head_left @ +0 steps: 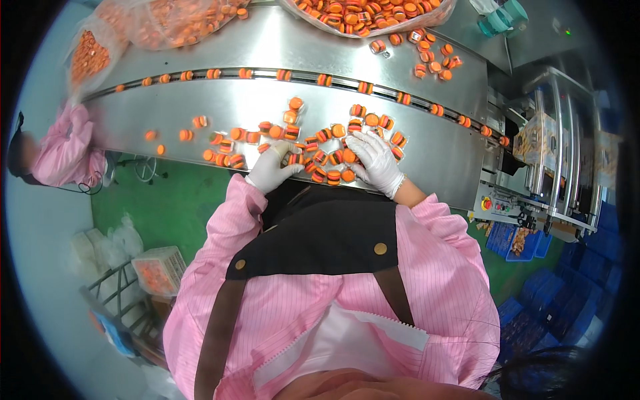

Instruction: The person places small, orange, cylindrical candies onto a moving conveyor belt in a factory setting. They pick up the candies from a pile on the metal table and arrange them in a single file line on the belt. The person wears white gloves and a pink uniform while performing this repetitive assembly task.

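Observation:
Burger-shaped candies, with orange ends and dark, red and green layers, lie in a loose heap on the steel table before me. Some appear to sit in clear wrapping. My left hand, in a white glove, is at the heap's left side, its thumb and fingers closed round one candy. Across the heap on the right, my gloved right hand rests palm down with its fingers apart. An orange-ended candy lies between its fingers and thumb, seemingly touched by them.
Beyond the heap, a narrow conveyor channel carries spaced candies towards a machine at right. Large clear bags of candies stand at the far side. A person in pink is at far left. Blue crates stand on the floor.

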The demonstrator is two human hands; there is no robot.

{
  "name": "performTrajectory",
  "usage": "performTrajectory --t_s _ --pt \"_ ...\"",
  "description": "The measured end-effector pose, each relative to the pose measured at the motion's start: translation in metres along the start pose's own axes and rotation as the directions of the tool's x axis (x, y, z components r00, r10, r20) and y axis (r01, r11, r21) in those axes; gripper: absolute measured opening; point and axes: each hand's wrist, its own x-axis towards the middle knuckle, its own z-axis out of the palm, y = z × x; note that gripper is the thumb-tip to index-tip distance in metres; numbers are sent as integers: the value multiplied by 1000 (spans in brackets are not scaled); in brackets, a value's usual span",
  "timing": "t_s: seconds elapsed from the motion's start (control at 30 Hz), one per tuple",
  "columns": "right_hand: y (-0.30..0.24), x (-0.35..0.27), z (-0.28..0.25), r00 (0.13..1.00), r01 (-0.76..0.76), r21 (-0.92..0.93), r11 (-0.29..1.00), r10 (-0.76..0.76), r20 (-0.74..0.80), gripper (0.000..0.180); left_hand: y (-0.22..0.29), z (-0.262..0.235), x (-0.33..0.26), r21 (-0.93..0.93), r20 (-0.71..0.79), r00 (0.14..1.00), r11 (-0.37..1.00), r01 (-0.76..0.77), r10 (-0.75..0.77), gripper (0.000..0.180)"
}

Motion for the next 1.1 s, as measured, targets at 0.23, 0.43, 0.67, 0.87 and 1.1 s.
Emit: performTrajectory --t_s 0.23,0.43,0.67,0.87,1.1 --pt "5 -20 -21 949 -137 47 989 145 -278 49 -6 -38 -17 -67 -388 920 997 26 -50 32" --pt "29 -87 -15 564 -365 469 804 592 -576 47 -79 -106 -45 -344 -737 595 936 79 -322 33" --pt "35 -96 -14 194 -345 875 339 938 -287 41 -130 -70 -20 -318 -778 538 942 108 -324 32" --pt "36 -87 -14 282 -469 815 340 932 -227 43 -106 -40 10 -454 -674 659 891 -12 -334 33" --pt "58 -101 -8 429 -569 721 396 891 -151 45 -73 -44 11 -742 -468 823 650 -167 -322 33"
